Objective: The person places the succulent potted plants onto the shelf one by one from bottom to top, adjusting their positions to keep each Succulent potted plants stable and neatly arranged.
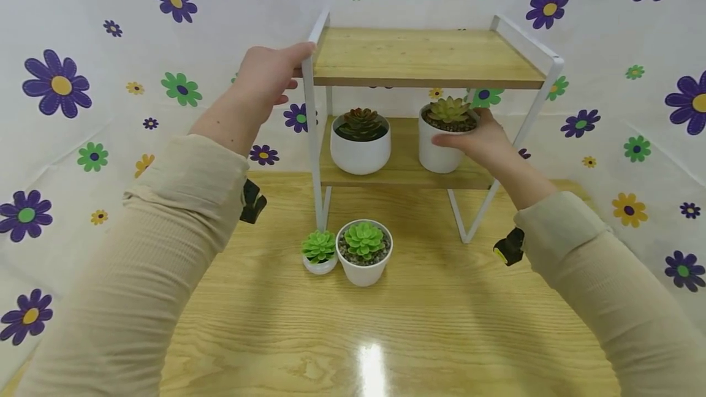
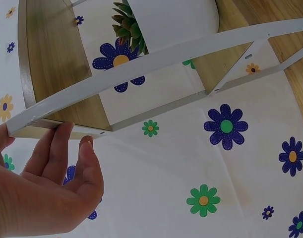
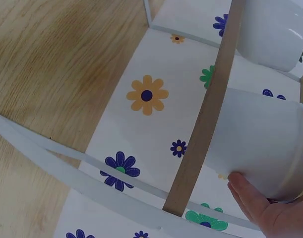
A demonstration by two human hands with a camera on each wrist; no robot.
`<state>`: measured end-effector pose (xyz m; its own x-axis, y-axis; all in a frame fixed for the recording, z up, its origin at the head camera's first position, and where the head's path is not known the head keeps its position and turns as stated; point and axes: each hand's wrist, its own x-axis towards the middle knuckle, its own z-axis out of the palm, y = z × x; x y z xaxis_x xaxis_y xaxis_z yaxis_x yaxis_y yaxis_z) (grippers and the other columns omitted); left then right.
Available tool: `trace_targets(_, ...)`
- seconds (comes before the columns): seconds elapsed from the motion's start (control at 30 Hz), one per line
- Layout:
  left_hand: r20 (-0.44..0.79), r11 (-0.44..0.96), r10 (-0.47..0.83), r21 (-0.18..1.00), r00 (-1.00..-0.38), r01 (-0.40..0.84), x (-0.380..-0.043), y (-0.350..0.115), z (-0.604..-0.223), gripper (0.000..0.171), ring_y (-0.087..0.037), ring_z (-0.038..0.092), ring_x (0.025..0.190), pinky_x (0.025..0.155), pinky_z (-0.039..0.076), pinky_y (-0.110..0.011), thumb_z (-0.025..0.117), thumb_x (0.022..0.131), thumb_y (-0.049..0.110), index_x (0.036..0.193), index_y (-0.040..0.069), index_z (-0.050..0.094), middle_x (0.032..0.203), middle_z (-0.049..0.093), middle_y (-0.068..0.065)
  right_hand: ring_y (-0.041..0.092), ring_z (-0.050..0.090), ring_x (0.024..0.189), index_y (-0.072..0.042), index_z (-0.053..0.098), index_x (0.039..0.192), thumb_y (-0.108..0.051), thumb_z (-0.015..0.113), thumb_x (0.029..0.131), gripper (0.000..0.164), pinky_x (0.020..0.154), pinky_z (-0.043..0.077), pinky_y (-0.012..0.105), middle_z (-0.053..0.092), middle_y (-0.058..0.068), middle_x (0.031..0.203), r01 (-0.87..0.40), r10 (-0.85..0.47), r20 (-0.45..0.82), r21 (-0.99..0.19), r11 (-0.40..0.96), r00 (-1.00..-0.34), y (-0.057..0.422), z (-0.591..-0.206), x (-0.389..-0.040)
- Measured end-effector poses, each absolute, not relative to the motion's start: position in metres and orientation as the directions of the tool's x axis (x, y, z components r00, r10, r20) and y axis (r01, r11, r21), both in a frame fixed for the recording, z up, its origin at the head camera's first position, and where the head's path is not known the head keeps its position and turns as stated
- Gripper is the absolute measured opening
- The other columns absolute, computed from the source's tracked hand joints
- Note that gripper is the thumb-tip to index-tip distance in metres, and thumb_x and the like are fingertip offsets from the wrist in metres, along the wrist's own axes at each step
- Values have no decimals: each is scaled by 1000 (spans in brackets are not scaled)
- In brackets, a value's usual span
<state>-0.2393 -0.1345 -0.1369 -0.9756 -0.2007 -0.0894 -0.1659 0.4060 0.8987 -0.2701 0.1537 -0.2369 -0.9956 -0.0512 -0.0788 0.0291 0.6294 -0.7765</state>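
A two-tier shelf (image 1: 430, 57) with wooden boards and a white metal frame stands on the table. My left hand (image 1: 270, 75) holds its upper left corner, thumb over the top and fingers underneath. In the left wrist view, the left hand's fingertips (image 2: 64, 130) meet the frame's edge. On the lower board's right side, my right hand (image 1: 485, 139) grips a white pot (image 1: 438, 155) holding a pale yellow-green succulent (image 1: 449, 109). The thumb lies across the pot's front, while the other fingers are mostly hidden behind it. To its left, a rounder white pot (image 1: 360, 155) contains a dark reddish-green succulent (image 1: 361, 123).
On the wooden table (image 1: 419, 317), a white pot with a bright green succulent (image 1: 364, 239) stands in front of the shelf. A smaller potted green succulent (image 1: 319, 247) sits beside it, near the shelf's left leg. Behind hangs a flower-patterned cloth (image 1: 209, 23).
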Motion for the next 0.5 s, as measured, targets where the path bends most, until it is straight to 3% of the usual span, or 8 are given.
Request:
trace_targets(0.33, -86, 402, -213, 900, -973, -168, -240, -133, -138, 57, -15, 42, 127, 103, 36, -30, 46, 92, 54, 135, 17, 48, 136, 53, 5, 39, 27, 137, 3, -6, 146, -41, 65, 84, 103, 110, 30, 48, 16, 26, 151, 0, -93, -67, -811, 585, -993, 153, -243, -267)
trace_targets(0.5, -87, 404, -218, 899, -972, -171, -240, -133, -138, 57, -14, 42, 127, 103, 36, -30, 46, 92, 54, 135, 18, 48, 136, 53, 5, 39, 33, 134, 6, -6, 145, -35, 58, 90, 94, 105, 38, 47, 17, 29, 149, 36, -142, -141, -823, 567, -980, 156, -243, -260)
